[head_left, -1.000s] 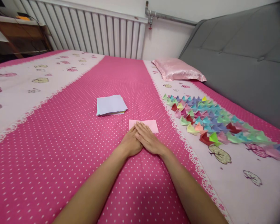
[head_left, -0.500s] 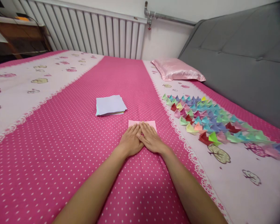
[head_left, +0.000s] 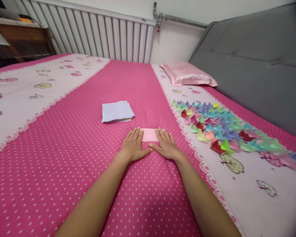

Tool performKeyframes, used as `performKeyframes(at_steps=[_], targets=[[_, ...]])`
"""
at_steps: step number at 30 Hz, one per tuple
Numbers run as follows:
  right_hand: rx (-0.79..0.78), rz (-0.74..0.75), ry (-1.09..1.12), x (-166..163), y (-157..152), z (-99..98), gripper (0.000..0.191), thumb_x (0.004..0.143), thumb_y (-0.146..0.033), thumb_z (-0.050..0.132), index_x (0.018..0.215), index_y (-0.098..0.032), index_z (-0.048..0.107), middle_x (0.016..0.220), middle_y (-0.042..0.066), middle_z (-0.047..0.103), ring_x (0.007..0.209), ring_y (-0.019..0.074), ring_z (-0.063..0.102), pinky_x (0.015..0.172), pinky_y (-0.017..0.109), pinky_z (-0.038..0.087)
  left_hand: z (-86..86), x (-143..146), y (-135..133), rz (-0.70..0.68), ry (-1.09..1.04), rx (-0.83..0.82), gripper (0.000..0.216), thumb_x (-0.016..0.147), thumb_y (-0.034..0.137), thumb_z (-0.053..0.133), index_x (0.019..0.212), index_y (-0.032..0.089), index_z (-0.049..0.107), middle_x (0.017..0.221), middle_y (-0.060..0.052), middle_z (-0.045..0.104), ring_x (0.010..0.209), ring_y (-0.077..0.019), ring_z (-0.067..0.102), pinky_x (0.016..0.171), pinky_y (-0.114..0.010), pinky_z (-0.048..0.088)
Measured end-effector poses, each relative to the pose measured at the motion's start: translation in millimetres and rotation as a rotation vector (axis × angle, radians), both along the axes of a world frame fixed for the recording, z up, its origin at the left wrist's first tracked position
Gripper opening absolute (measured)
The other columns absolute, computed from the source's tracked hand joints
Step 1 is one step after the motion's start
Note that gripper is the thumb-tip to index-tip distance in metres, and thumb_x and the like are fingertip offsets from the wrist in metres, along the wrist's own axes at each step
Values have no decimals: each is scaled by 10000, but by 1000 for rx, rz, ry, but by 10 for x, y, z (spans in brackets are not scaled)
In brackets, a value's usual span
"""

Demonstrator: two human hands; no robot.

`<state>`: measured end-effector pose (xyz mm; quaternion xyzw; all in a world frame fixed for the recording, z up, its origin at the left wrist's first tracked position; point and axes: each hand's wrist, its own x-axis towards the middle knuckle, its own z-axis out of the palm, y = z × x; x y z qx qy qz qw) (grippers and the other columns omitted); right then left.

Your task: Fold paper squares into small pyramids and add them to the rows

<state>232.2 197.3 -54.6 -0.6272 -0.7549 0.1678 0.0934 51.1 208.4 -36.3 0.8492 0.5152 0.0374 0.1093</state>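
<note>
Rested left hand (head_left: 132, 144) flat, palm down and fully open, partly over the left end of the pink paper (head_left: 149, 135), without gripping. Set right hand (head_left: 167, 144) likewise at the right end, equally open. Found the pink paper lying flat on the dotted bedspread (head_left: 64, 158), between both hands. Located the paper stack (head_left: 117, 111) farther off to the left and folded paper shapes (head_left: 226, 126) in rows to the right.

soft light glints on the pillow (head_left: 187, 74), and the right edge stretches, blurred.
</note>
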Motion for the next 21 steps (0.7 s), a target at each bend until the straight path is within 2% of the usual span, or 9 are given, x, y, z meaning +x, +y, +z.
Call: performKeyframes(at_steps=[3,8,11,14,17,21], targets=[[-25,-31,2,64,15,28,941,788,-742,326,1472,-131,114,1533,132,77,1406,323,12,1116,542,49,14,-50,36,22,19,5,954,754,679,401,1416,14,230,1497,-199,175,1400,-309,124,1132,-442,113],[-27,-5,41,171,36,65,854,819,-651,416,1461,-138,186,1528,128,131,1405,321,74,1116,533,102,28,-141,91,53,44,-6,958,761,697,376,1421,21,221,1505,-184,166,1402,-306,115,1136,-445,97],[86,27,90,226,56,49,689,850,-497,479,1416,-133,327,1490,143,270,1384,302,204,1106,510,185,39,-172,108,68,3,6,893,780,650,414,1403,29,257,1489,-206,219,1392,-316,164,1127,-448,143],[220,25,136,234,79,46,469,856,-298,480,1304,-163,508,1394,134,446,1304,265,382,1069,462,295,92,-161,98,106,-114,86,741,791,497,517,1350,50,328,1425,-224,359,1331,-325,320,1079,-444,265],[351,-34,225,199,98,83,323,857,-233,462,1099,-194,672,1268,114,575,1181,241,517,1009,424,380,193,-109,55,244,-282,139,545,790,347,538,1250,81,416,1284,-211,504,1167,-316,499,948,-435,406],[599,-172,372,138,76,183,221,842,-324,526,904,-240,721,1037,69,693,1003,249,601,929,453,425,317,-13,-32,558,-562,100,329,776,344,545,1032,141,504,1020,-138,602,901,-267,595,777,-417,469]])
